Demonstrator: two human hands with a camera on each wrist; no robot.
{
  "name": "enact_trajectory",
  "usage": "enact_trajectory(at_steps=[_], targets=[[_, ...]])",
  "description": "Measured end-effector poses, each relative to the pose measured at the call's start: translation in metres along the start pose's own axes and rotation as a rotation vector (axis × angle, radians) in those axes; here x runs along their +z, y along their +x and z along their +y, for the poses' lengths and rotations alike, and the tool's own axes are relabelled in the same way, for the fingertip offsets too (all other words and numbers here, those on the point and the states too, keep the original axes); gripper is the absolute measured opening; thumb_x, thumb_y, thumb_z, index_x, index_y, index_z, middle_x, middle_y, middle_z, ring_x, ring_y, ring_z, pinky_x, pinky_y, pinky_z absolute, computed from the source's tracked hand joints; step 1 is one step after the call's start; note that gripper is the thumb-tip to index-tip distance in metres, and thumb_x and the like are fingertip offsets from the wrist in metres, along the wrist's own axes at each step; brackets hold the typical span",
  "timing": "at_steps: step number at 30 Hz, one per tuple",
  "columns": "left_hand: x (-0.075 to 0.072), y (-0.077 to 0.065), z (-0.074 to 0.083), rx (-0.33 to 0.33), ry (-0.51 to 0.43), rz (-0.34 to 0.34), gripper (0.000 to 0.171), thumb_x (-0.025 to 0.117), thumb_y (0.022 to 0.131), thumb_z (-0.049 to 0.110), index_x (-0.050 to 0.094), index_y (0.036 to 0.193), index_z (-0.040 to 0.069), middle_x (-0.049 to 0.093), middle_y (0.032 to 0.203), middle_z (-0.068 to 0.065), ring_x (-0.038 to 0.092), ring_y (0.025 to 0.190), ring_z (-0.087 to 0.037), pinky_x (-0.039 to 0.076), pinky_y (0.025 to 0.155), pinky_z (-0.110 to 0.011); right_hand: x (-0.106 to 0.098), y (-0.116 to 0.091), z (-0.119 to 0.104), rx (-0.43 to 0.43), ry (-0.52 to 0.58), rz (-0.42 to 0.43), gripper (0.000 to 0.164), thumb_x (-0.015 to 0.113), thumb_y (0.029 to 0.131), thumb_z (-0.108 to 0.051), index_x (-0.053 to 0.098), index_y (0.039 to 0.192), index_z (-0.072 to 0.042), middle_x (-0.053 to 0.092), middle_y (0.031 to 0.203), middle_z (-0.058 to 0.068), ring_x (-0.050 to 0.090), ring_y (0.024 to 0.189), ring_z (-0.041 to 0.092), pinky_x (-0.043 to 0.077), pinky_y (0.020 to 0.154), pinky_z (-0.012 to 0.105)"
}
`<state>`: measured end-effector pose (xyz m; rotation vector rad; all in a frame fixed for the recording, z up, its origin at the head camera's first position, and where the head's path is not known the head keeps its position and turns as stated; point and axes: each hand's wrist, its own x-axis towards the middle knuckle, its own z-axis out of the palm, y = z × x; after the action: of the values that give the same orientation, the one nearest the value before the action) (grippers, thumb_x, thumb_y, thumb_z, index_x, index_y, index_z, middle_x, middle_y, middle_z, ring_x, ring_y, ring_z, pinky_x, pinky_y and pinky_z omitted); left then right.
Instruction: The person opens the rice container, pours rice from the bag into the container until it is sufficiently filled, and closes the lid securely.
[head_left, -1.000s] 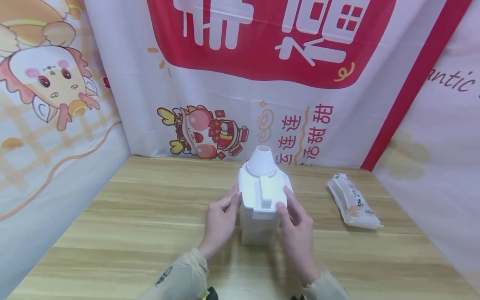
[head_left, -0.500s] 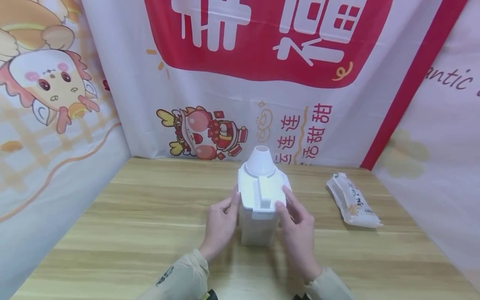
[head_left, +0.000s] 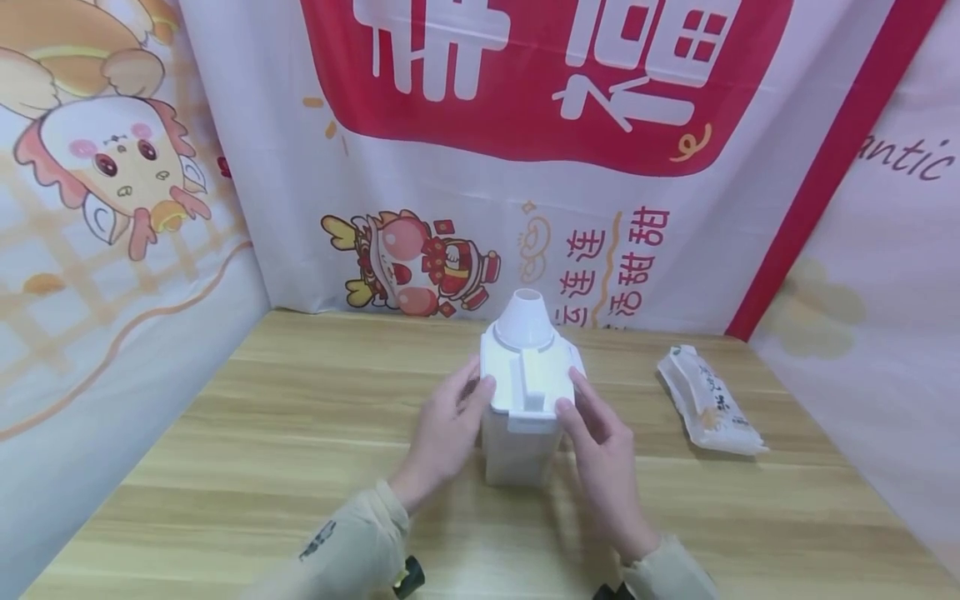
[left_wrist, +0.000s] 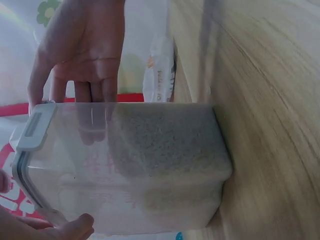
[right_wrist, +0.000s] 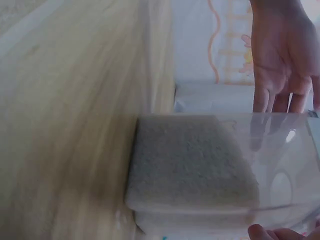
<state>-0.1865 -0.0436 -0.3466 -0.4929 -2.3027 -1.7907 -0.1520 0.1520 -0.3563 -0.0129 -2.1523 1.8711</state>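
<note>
A clear plastic grain container [left_wrist: 165,145] stands upright on the wooden table, partly filled with pale, fine-grained contents. Its white lid [head_left: 504,379] is on, topped by a cone-shaped spout [head_left: 525,323] and fitted with a front latch [left_wrist: 37,127]. My left hand [head_left: 446,429] holds the container's left side just below the lid, its thumb at the lid's edge. On the opposite side my right hand [head_left: 603,458] grips the upper wall, with the thumb near the lid's front right corner and fingers reaching along the side. Through the clear wall some fingers show in both wrist views.
A white printed plastic packet [head_left: 708,404] lies on the table [head_left: 300,417] at the right. Printed cloth [head_left: 420,167] hangs behind the table and along both sides. A dark strap piece [head_left: 408,577] shows by my left sleeve.
My left hand shifts slightly, its thumb moving up onto the lid's edge and its forearm swinging a little left. The right hand keeps its hold; the container stays in place.
</note>
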Motion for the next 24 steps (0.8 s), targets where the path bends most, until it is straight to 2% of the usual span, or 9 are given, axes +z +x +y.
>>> enact_trajectory(at_steps=[4, 10, 14, 20, 24], targets=[[0.002, -0.007, 0.001, 0.075, 0.071, -0.038, 0.059, 0.05, 0.103, 0.038, 0.036, 0.151, 0.007, 0.027, 0.158, -0.003, 0.029, 0.141, -0.016, 0.039, 0.106, -0.037, -0.003, 0.001, -0.004, 0.028, -0.002, -0.012, 0.053, 0.068, 0.092, -0.044, 0.054, 0.141, -0.03, 0.054, 0.139, -0.003, 0.051, 0.123, 0.014, 0.045, 0.102, 0.034], [0.004, -0.014, -0.003, 0.075, 0.049, -0.026, 0.061, 0.052, 0.102, 0.042, 0.035, 0.152, 0.011, 0.026, 0.159, 0.001, 0.035, 0.138, -0.016, 0.047, 0.098, -0.038, -0.002, 0.0, -0.006, 0.079, 0.017, -0.026, 0.056, 0.069, 0.09, -0.046, 0.053, 0.142, -0.029, 0.053, 0.139, -0.002, 0.05, 0.125, 0.014, 0.043, 0.104, 0.038], [0.007, -0.018, -0.007, 0.091, 0.04, 0.003, 0.059, 0.052, 0.102, 0.041, 0.036, 0.152, 0.014, 0.026, 0.158, 0.003, 0.034, 0.138, -0.015, 0.048, 0.097, -0.037, 0.001, 0.0, -0.007, 0.096, 0.025, -0.022, 0.058, 0.069, 0.09, -0.047, 0.052, 0.142, -0.029, 0.05, 0.142, -0.005, 0.047, 0.128, 0.015, 0.041, 0.107, 0.04], [0.01, -0.019, -0.007, 0.148, 0.037, 0.043, 0.05, 0.052, 0.103, 0.037, 0.045, 0.148, 0.017, 0.029, 0.157, 0.002, 0.03, 0.14, -0.012, 0.041, 0.103, -0.032, 0.003, 0.0, -0.01, 0.086, 0.023, -0.002, 0.061, 0.067, 0.09, -0.049, 0.048, 0.145, -0.03, 0.045, 0.146, -0.01, 0.042, 0.133, 0.016, 0.037, 0.11, 0.041], [0.011, -0.019, -0.006, 0.174, 0.059, 0.052, 0.048, 0.052, 0.103, 0.036, 0.048, 0.145, 0.015, 0.031, 0.156, 0.001, 0.032, 0.139, -0.011, 0.036, 0.106, -0.026, 0.002, -0.001, -0.011, 0.103, 0.032, 0.014, 0.066, 0.068, 0.089, -0.05, 0.044, 0.148, -0.028, 0.044, 0.147, -0.008, 0.042, 0.134, 0.017, 0.037, 0.11, 0.041]])
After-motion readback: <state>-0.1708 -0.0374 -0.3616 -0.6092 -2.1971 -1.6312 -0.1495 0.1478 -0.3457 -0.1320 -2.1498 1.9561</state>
